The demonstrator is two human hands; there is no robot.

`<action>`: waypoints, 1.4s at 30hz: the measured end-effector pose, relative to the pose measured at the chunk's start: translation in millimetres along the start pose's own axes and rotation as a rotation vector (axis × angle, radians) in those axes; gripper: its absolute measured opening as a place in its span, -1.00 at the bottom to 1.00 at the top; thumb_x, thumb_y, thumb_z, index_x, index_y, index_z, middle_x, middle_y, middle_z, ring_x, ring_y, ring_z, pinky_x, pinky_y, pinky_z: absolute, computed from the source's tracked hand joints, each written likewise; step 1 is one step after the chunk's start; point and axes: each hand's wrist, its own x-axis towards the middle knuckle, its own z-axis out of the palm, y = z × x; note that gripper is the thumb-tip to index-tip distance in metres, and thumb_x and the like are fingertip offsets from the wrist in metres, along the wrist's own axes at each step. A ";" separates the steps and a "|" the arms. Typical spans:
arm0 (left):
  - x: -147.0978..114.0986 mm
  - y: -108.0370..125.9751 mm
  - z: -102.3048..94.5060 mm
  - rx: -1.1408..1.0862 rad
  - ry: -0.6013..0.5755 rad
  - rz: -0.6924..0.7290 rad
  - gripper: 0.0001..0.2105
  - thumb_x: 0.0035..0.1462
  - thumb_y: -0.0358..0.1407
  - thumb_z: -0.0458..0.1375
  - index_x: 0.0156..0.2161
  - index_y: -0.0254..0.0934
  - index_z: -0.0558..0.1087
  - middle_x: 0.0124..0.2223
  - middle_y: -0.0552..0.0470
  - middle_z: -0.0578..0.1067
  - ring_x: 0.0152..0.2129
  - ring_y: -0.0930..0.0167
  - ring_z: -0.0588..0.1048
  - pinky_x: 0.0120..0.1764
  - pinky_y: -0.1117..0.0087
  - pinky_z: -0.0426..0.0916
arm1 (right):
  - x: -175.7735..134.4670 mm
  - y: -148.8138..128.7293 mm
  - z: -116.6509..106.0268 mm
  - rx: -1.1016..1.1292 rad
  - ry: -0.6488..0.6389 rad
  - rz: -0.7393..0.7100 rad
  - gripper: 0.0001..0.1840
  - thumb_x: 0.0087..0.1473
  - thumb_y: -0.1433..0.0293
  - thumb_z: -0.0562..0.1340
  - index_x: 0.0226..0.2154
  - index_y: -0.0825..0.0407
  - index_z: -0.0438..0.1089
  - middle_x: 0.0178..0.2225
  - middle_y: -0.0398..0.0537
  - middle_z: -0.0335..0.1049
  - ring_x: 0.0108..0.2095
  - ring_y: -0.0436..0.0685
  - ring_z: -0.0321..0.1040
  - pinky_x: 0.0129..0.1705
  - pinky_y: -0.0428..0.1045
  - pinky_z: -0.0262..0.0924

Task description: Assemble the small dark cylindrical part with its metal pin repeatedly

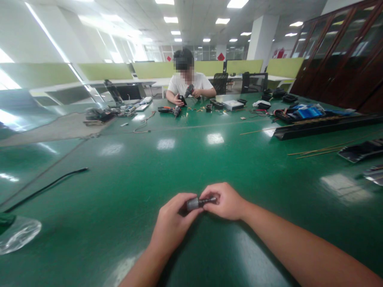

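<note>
Just above the green tabletop (143, 167), my two hands hold a small metal part with a shaft (193, 204). Its thick grey cylinder lies in my left hand (172, 221), pinched between thumb and fingers. From there a narrower, dark, stepped shaft points right. My right hand (227, 201) has thumb and fingers closed around this shaft, whose shiny tip shows between them. The part is held about level. Its exact kind is not clear, and its left end is hidden by my left fingers.
Across the table a person (189, 81) holds a drill-like tool (189, 91); another power drill (176, 111) lies nearby. A black cable (48, 185) and clear plastic (22, 235) are at left. Thin rods (317, 152) and a long dark channel (317, 127) lie at right.
</note>
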 end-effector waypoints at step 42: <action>-0.1 -0.7 -1.3 -0.061 0.030 -0.122 -0.79 0.03 -0.24 0.34 -0.18 -0.10 0.54 -0.21 0.14 0.58 -0.30 0.42 0.53 -0.20 0.45 0.41 | 1.9 0.3 -0.6 0.179 0.009 0.064 -0.83 -0.15 0.51 0.34 -0.38 0.12 0.47 -0.55 -0.19 0.35 -0.58 -0.06 0.13 -0.52 -0.14 -0.01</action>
